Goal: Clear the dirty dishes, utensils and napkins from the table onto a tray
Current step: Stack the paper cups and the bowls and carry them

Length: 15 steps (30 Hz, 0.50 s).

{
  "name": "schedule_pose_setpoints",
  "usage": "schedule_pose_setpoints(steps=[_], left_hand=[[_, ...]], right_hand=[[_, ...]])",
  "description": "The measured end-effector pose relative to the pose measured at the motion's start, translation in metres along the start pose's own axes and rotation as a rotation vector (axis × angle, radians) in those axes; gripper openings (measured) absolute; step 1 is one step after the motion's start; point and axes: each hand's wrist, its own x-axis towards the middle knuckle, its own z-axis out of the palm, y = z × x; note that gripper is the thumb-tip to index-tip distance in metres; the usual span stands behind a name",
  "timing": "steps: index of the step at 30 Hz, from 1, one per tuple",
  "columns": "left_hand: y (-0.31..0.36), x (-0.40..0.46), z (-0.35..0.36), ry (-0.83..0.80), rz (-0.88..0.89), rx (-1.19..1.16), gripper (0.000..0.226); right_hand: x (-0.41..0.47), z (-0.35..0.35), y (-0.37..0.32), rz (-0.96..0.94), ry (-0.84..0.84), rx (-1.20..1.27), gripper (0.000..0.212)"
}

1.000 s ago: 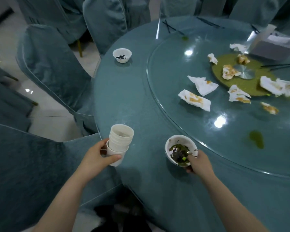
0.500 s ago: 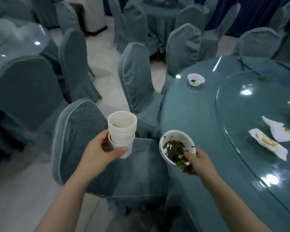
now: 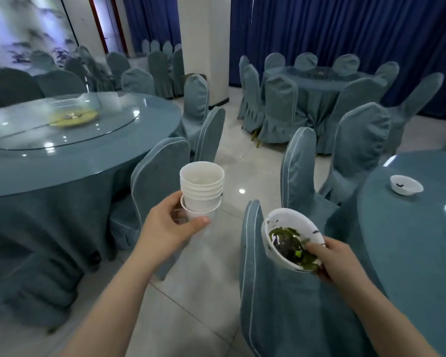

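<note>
While the left hand wraps around the bottom of a stack of white cups, only its thumb shows plainly, pressed across the front of the lowest cup; the other fingers curl behind the stack and are hidden. How many cups are nested is hard to count, though several rims show above the thumb. The stack stands upright, held in the air above the tiled floor.

To the right of those fingers, the right hand pinches the near rim of a white bowl, thumb on the inner edge, the remaining fingers tucked beneath and out of sight. The bowl is tilted toward the left, with dark green leafy scraps lying in its lower part. It hangs over the back of a covered chair, which hides the floor under it.

Beyond the right fingers, further right, a small white dish with dark bits sits on the round table, whose far side is cut off by the frame edge. Left of the left fingers stands another round table with a glass turntable; its centre is blurred. More covered chairs and blue curtains fill the background.
</note>
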Motion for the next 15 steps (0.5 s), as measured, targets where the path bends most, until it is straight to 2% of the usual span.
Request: schedule_pose_setpoints(steps=[7,15], left_hand=[[-0.027,0.084,-0.046,0.016,0.017,-0.015,0.043],[-0.075,0.21,-0.039,-0.131,0.03,-0.019,0.036]], right_hand=[[0.037,0.032,-0.028,0.039,0.13,0.098,0.013],[0.135,0.072,-0.037,0.091,0.247,0.14,0.013]])
